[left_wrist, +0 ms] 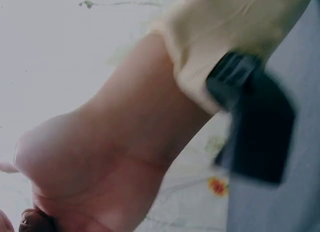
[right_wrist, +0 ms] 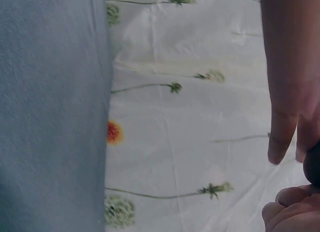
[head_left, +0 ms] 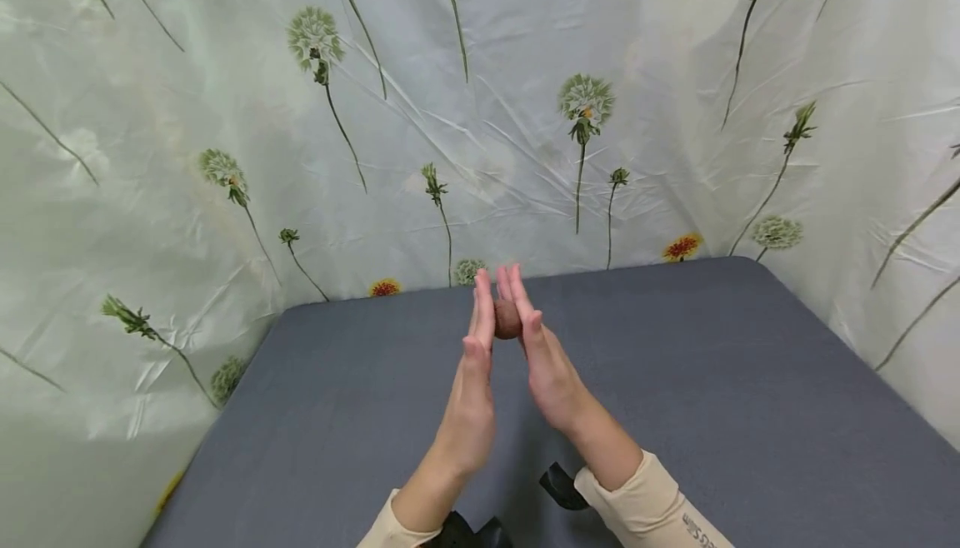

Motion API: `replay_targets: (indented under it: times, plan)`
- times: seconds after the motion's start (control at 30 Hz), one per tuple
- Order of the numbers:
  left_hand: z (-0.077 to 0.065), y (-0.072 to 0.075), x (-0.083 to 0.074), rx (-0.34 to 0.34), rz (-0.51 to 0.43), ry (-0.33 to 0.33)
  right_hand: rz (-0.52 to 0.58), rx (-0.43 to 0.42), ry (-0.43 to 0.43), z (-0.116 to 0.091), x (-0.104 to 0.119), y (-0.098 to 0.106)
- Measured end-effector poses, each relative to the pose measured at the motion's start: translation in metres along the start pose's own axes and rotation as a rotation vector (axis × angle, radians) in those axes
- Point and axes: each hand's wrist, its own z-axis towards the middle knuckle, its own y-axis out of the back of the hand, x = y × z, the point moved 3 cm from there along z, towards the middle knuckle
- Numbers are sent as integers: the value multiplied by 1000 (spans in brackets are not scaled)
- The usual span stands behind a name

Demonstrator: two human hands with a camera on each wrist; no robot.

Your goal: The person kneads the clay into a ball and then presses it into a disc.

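Note:
A small brown ball (head_left: 507, 320) is held between the flat fingers of both hands, above the table. My left hand (head_left: 476, 381) presses it from the left, fingers straight and pointing up and away. From the right, the straight fingers of my right hand (head_left: 551, 369) press against it. The wrists stand apart, so the hands lean together toward the fingertips. In the left wrist view, part of the ball (left_wrist: 36, 221) shows at the bottom edge below the palm. The right wrist view cuts off the ball (right_wrist: 314, 164), dark in shadow, at its right edge.
Below the hands lies a grey table surface (head_left: 360, 398). A white sheet (head_left: 495, 132) printed with dandelions hangs behind it and along its sides. Black wrist-worn pieces (head_left: 562, 485) sit near the cream sleeves (head_left: 637, 494).

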Motion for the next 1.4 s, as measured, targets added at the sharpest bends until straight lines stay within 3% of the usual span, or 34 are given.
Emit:
replay_targets:
  times: [0.1,0.23,0.3,0.4,0.5,0.57,0.73,0.87,1.0,1.1,1.2,1.27,1.4]
  plan:
    - [3,15,6,-58,-4,37,-32,44,-12,-4,-3,-13]
    - [9,29,15,-132,-94,129,-115,100,-5,-7,2,-25]
    - [10,28,20,-122,-148,168,-157,92,29,-6,7,-24]
    - [9,16,22,-40,-175,186,-179,24,80,-1,11,-11]
    - [5,4,17,31,-150,164,-159,-36,79,2,10,3]
    - [4,2,11,36,-130,137,-119,-38,63,3,6,7]
    - [9,23,2,-87,-54,71,-104,59,45,-2,2,-11]
    - [13,37,7,-157,-14,96,-186,108,48,-7,9,-26]
    - [11,27,14,-87,-25,122,-219,40,87,-8,12,-20]
    - [7,15,14,-18,-7,104,-166,-34,95,-5,7,-5]
    - [4,9,8,11,9,75,-81,-46,75,-3,-1,3]
    - [5,12,3,-9,12,57,-40,-14,58,-2,-7,0]
    - [10,32,-1,-125,14,68,-78,75,50,-5,-7,-21]
